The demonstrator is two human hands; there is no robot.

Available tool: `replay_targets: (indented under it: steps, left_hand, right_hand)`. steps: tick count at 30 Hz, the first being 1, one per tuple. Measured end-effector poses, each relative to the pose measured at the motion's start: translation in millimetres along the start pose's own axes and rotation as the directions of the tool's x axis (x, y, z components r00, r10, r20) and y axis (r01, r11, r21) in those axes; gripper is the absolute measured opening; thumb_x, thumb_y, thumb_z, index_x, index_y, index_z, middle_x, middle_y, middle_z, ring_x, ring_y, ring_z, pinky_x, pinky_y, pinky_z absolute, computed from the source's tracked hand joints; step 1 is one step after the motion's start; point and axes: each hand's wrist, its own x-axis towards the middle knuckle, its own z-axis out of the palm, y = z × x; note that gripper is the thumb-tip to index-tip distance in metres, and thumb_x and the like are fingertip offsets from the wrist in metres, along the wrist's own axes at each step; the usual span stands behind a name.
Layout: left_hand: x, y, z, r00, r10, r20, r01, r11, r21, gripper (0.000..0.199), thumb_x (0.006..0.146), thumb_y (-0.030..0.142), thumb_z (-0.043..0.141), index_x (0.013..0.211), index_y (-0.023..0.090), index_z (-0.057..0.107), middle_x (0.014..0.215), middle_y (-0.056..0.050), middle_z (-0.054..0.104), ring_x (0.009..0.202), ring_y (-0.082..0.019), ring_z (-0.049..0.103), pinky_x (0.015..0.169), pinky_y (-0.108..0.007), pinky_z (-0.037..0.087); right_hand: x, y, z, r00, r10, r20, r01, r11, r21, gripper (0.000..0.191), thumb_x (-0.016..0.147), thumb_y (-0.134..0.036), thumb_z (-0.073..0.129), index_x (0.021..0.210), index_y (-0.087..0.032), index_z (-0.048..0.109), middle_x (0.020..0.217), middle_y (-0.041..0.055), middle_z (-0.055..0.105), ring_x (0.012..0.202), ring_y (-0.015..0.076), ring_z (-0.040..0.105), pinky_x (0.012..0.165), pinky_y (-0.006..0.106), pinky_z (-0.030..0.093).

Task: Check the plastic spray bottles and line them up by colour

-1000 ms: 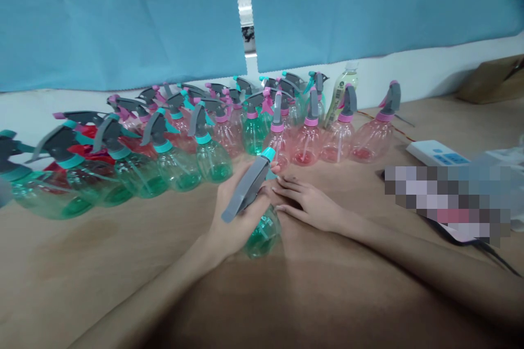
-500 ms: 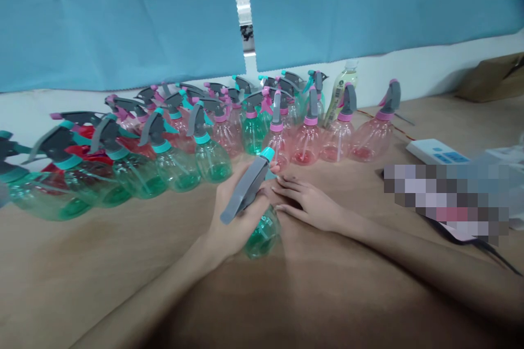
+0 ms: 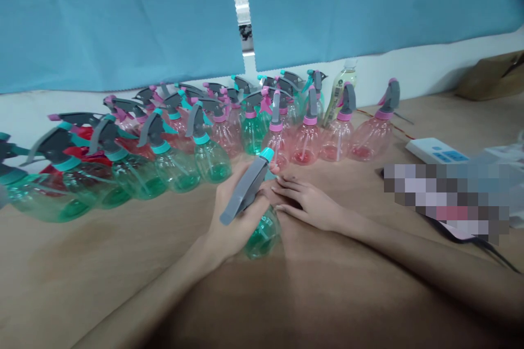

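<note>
My left hand (image 3: 231,212) is wrapped around the neck of a green spray bottle (image 3: 262,237) with a grey trigger head and a turquoise nozzle. The bottle stands on the table, tilted a little, and the hand hides its collar and most of its trigger. To the right of it, my right hand (image 3: 309,204) lies on the table with its fingers stretched towards the bottle and holds nothing. Behind the hands are a row of green spray bottles (image 3: 213,161) on the left and pink spray bottles (image 3: 305,144) on the right.
More spray bottles crowd the back, with a drink bottle (image 3: 340,90) among them. Towards the right are a white device with blue buttons (image 3: 436,151), a blurred-out flat object (image 3: 442,202), clear plastic (image 3: 505,158) and a brown bag (image 3: 489,76). A blue sheet (image 3: 143,16) covers the wall.
Hardly anything differs. Both hands and the held spray bottle keep their places; the view has shifted very slightly.
</note>
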Motion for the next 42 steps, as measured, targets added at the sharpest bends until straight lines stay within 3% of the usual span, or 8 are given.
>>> replay_targets:
  steps: [6,16,26,31,37,42]
  left_hand:
    - [3,4,-1.3,0.999,0.046,0.005,-0.046,0.999,-0.017,0.033,0.070,0.008,0.048,0.100,0.021,0.057,0.095,-0.001,0.064,0.077,-0.015,0.059,0.073,-0.029,0.048]
    - [2,-1,-4.4,0.999,0.023,0.034,-0.025,0.999,0.047,0.019,0.074,0.014,0.050,0.091,0.020,0.056,0.077,0.000,0.060,0.068,-0.016,0.057,0.066,-0.031,0.048]
    - [-1,-4,-2.9,0.999,0.015,0.033,-0.016,1.000,0.025,0.010,0.078,0.017,0.049,0.083,0.020,0.057,0.085,-0.003,0.064,0.076,-0.019,0.060,0.068,-0.033,0.046]
    - [-1,-3,-3.8,0.999,0.043,0.031,-0.044,0.999,0.015,0.009,0.078,0.016,0.049,0.080,0.021,0.057,0.077,-0.001,0.061,0.071,-0.017,0.056,0.067,-0.032,0.045]
    - [-1,-6,-5.4,0.998,0.006,0.056,-0.007,1.000,0.017,0.010,0.078,0.016,0.050,0.083,0.021,0.057,0.078,-0.001,0.061,0.073,-0.017,0.058,0.065,-0.031,0.048]
    - [-2,-4,-1.9,1.000,0.008,0.030,-0.006,0.999,-0.038,0.029,0.077,0.015,0.051,0.104,0.023,0.059,0.093,-0.001,0.065,0.081,-0.017,0.062,0.074,-0.031,0.051]
  right_hand:
    - [0,1,1,1.000,0.004,0.008,-0.003,1.000,-0.025,0.052,0.092,-0.047,0.043,0.130,-0.014,0.053,0.136,0.0133,0.052,0.132,0.0263,0.039,0.110,0.047,0.032]
    - [1,0,-2,0.999,-0.001,0.039,0.001,1.000,-0.014,0.052,0.093,-0.047,0.042,0.137,-0.019,0.046,0.139,0.0105,0.048,0.133,0.0254,0.038,0.110,0.047,0.032]
    - [0,-2,-3,1.000,0.002,0.012,-0.002,1.000,0.012,0.050,0.092,-0.047,0.044,0.137,-0.023,0.046,0.140,0.0072,0.048,0.132,0.0260,0.039,0.109,0.049,0.033]
    - [1,-2,-3,0.999,-0.002,0.032,0.002,1.000,-0.002,0.053,0.093,-0.048,0.041,0.137,-0.020,0.046,0.140,0.0087,0.047,0.133,0.0256,0.037,0.110,0.047,0.032]
    - [0,0,0,1.000,-0.003,-0.007,0.003,1.000,0.026,0.051,0.092,-0.049,0.043,0.134,-0.022,0.050,0.139,0.0087,0.049,0.132,0.0273,0.040,0.108,0.050,0.034]
    - [0,2,2,1.000,-0.006,0.012,0.006,1.000,0.001,0.050,0.092,-0.049,0.043,0.132,-0.021,0.052,0.137,0.0093,0.051,0.132,0.0260,0.040,0.108,0.049,0.034]
